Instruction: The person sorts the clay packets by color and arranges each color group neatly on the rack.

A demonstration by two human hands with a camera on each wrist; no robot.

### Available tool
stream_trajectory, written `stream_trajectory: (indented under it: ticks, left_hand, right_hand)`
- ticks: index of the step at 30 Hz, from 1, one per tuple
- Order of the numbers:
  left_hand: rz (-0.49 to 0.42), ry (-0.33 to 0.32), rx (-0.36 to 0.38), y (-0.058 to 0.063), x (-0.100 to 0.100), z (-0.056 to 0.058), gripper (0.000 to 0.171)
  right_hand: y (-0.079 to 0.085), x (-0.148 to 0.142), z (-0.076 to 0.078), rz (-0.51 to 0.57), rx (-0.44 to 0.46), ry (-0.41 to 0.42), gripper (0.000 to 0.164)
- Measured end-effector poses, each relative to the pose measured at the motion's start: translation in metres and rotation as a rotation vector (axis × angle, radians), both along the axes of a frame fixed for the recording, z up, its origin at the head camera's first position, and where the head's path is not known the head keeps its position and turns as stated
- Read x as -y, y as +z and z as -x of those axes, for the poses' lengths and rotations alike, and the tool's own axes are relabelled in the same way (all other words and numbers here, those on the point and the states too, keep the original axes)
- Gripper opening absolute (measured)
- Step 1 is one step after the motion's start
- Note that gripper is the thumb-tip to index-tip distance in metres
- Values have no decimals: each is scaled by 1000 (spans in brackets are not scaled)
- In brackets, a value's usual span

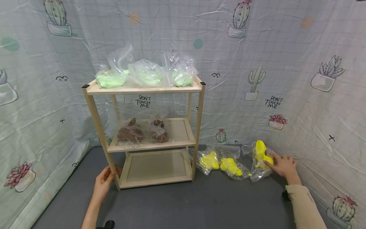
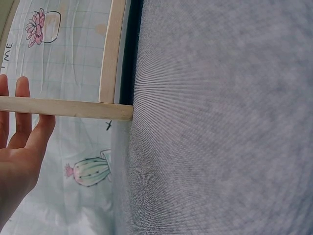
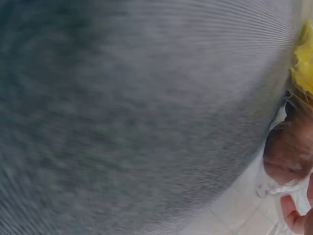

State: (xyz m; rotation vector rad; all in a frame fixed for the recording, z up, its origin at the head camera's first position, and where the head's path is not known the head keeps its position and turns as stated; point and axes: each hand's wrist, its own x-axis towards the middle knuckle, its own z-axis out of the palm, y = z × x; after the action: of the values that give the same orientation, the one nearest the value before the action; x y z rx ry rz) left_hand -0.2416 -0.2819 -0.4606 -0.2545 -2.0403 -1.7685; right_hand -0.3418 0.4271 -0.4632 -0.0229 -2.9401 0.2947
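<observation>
Head view: the wooden rack (image 1: pixel 158 167) is gripped by the left hand (image 1: pixel 104 178); right of the rack, the rightmost yellow bag (image 1: pixel 260 156) is touched by the right hand (image 1: pixel 283 166), whether pinched cannot be told; were the rack tugged, the green bags (image 1: pixel 149 76) could be shaken off

wrinkled pale sheeting (image 1: pixel 217 47) with printed cacti (image 1: pixel 239 19) walls three sides of a dark grey surface (image 1: pixel 160 210).

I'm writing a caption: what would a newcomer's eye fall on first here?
Probably the vivid yellow clumps in three clear bags on the dark surface, right of the wooden rack, with the right hand at the rightmost. Next, the pale green bagged clumps along the rack's top shelf, above two brown ones on the middle shelf.
</observation>
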Motion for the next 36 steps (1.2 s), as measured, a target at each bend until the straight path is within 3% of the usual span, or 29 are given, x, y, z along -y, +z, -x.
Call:
stream_trajectory:
  ticks: [15,22,27,36]
  left_hand:
    - [12,16,9,-2,3,-3,30]
    - [5,15,5,-3,2,-2,31]
    - [-13,-9,-13,-4,2,-2,23]
    - [-11,-1,-12,-1,1,0,20]
  right_hand:
    - [-6,5,-3,36,138,-14,84]
    - [-4,7,-4,12,91,-21,69]
    - [0,5,-9,4,79,-20,60]
    - [20,7,-16,25,-61,75,30]
